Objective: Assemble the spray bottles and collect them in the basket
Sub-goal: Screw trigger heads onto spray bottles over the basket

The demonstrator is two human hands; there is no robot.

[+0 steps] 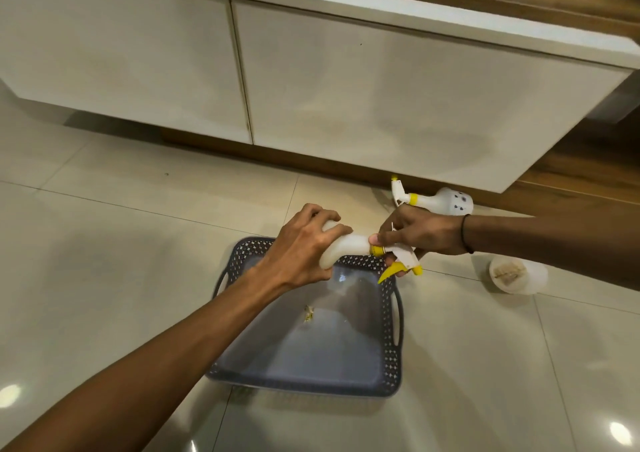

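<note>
My left hand (304, 247) grips the body of a white spray bottle (349, 245), held sideways above the far rim of the grey basket (393, 334). My right hand (419, 231) is closed on its white spray head with yellow collar and trigger (398, 261), which sits at the bottle's neck. A second white spray bottle with head attached (440, 200) lies on the floor behind my right hand. Another white bottle (519, 275) lies on its side on the floor to the right, its bottom facing me.
The basket holds only a small yellowish scrap (309, 313). A white cabinet (311, 81) with a wooden base runs across the back. Glossy tile floor (104, 243) surrounds the basket.
</note>
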